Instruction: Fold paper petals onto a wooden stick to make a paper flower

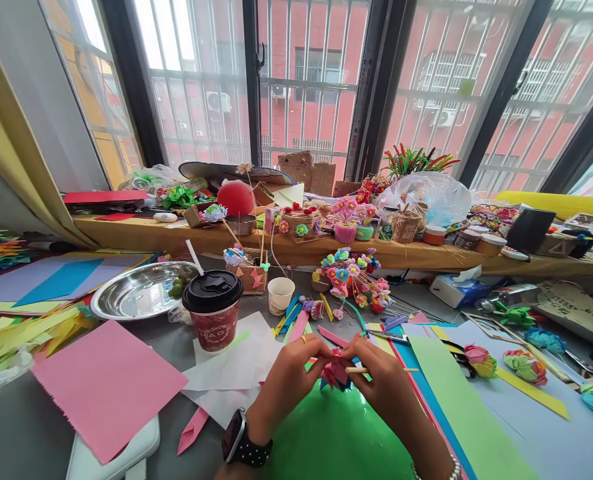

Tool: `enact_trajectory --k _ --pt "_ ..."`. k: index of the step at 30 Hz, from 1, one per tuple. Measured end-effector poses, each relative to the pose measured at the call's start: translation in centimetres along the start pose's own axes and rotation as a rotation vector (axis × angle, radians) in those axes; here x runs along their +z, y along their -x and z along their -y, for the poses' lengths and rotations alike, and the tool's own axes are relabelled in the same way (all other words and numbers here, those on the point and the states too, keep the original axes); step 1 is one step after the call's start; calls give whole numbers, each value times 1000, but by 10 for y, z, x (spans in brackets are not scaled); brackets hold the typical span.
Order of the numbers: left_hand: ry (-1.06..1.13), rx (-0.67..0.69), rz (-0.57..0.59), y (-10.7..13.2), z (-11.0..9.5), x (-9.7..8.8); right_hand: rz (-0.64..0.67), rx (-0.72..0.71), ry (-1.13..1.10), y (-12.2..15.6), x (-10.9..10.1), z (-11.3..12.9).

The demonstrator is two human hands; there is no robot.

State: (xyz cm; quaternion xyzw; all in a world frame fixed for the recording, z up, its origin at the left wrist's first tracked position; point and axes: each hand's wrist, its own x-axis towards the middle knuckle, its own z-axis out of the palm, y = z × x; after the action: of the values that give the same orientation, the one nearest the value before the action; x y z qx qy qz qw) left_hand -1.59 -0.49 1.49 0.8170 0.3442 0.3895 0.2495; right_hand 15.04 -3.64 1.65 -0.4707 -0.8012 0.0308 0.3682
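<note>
Both my hands meet over a green balloon-like rounded surface point(336, 433) at the table's front. Between my fingertips is a folded pink paper flower point(335, 370) with dark blue points under it. My left hand point(296, 367), with a watch on the wrist, pinches the flower's left side. My right hand point(376, 367) pinches its right side and also holds a thin wooden stick point(381, 371), which points to the right. Left of my left wrist lies a folded pink paper piece point(193, 430). White paper sheets point(236, 367) are beside it.
A lidded cup with a straw point(213, 313) stands left of my hands, near a steel plate point(126, 293) and a pink sheet point(111, 387). A small paper cup point(280, 297) stands behind. Crinkled paper flowers point(479, 360) and a green strip point(446, 400) lie right.
</note>
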Motion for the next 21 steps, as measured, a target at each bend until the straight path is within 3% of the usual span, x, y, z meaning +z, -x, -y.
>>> enact_trajectory --k 8,14,21 --pt "-17 42 -173 1 0 10 -184 -115 123 3 11 -2" --pt "109 -3 -168 -1 -2 7 -260 -149 133 3 11 3" --pt "-51 97 -199 2 -4 5 -243 -155 133 1 9 6"
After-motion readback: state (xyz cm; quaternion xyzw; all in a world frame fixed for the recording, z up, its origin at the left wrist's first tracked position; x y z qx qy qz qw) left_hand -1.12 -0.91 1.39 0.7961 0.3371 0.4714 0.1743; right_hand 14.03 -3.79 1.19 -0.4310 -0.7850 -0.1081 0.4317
